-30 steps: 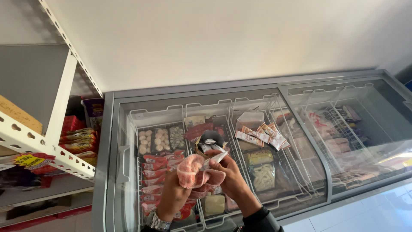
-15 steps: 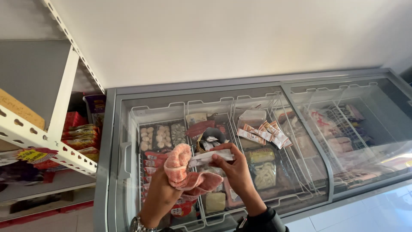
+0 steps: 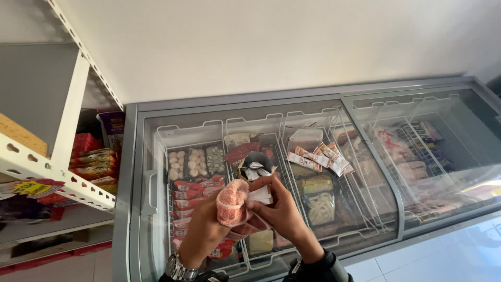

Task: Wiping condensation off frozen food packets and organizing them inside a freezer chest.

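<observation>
1. My left hand has its grip closed round a pink cloth, bunched up above the chest freezer.
2. My right hand pinches the cloth's lower edge and some white paper slips (how many I cannot tell).
3. Under the freezer's glass lid lie frozen food packs; a metal shelf stands to the left.

Held pack: pink sausage-like package with white slips — above freezer glass.
Freezer, left basket: red packets, clear trays of pale balls.
Centre: white-orange sachets.
Shelf: yellow tag — rack edge.
</observation>
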